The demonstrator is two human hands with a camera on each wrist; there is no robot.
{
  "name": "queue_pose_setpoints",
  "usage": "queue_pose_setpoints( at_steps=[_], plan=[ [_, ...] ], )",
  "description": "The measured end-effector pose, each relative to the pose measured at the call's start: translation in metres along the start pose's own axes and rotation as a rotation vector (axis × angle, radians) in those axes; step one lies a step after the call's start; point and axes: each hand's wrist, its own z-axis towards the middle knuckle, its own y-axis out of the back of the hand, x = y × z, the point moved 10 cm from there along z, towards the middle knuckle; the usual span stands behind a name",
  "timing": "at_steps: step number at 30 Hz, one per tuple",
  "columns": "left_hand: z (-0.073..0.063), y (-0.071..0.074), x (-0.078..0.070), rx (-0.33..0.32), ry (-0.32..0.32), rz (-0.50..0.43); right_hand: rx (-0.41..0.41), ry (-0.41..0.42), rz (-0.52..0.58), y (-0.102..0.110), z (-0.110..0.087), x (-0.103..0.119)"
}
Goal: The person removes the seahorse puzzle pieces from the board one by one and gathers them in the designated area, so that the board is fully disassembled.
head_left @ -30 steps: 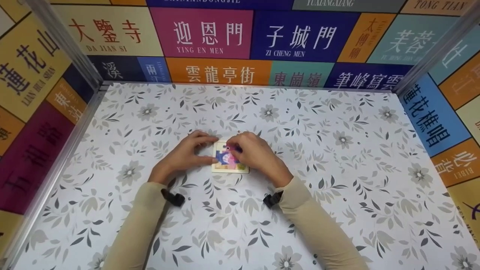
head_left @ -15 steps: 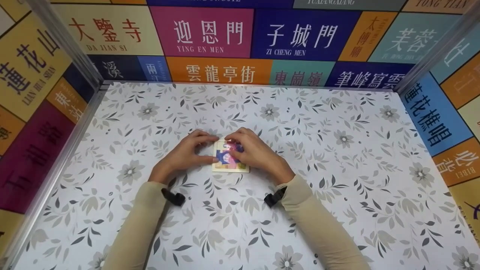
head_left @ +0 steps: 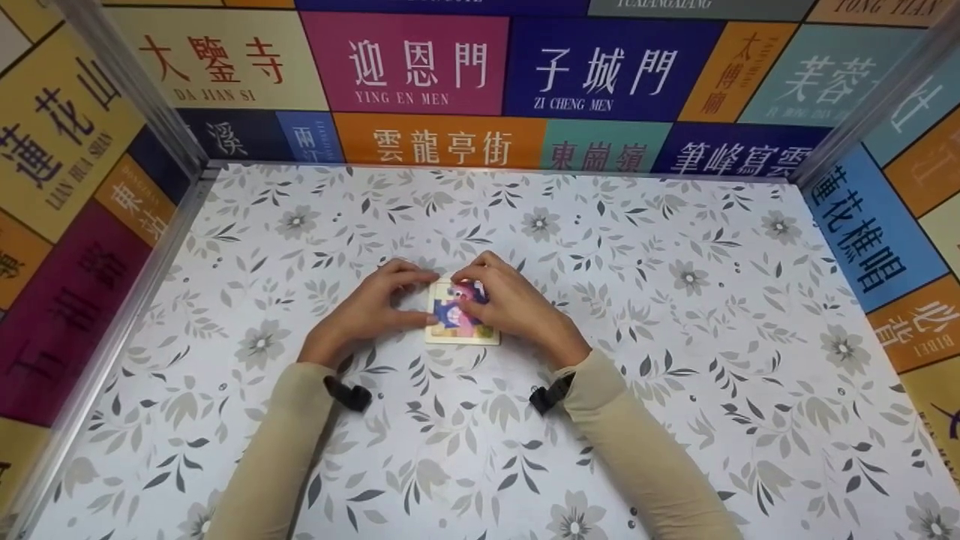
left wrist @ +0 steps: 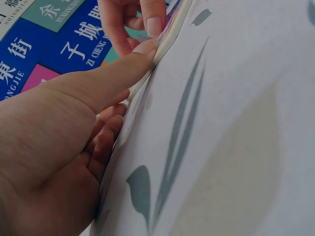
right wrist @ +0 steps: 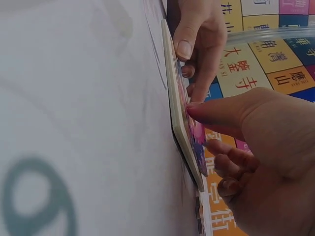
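A small square jigsaw puzzle (head_left: 450, 341) with a cream frame lies on the table in the head view, showing a pink figure on blue. My left hand (head_left: 367, 304) holds the frame's left side, its thumb near the front and its fingers at the back corner. Over the puzzle's right half, my right hand (head_left: 517, 300) pinches a pink-and-purple puzzle piece (right wrist: 199, 135) between thumb and fingers. In the right wrist view this piece stands slightly proud of the frame along one side. The right hand hides part of the picture.
White floral paper covers the table (head_left: 645, 450). Coloured panels with printed characters (head_left: 420, 67) form walls at the back and both sides, joined by clear corner strips. A small black device (head_left: 349, 394) sits on the left wrist, another black device (head_left: 551, 394) on the right.
My right hand has shifted slightly away from me and its fingers have spread a little, with the pink part of the picture moving under them. The left hand stays at the frame's left side.
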Motion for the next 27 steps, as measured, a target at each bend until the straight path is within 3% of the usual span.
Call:
queue_pose_setpoints(
  at_steps=[11,22,27],
  plan=[
    [0.001,0.0,0.001,0.005,0.003,0.001,0.016,-0.01,-0.006,0.003,-0.001,-0.003],
    [0.0,0.0,-0.002,0.0,-0.04,-0.011,0.103,-0.038,0.038,-0.001,-0.002,-0.01],
    [-0.001,0.0,-0.002,-0.006,-0.046,-0.011,0.083,-0.024,0.04,0.001,0.0,-0.009]
  ],
)
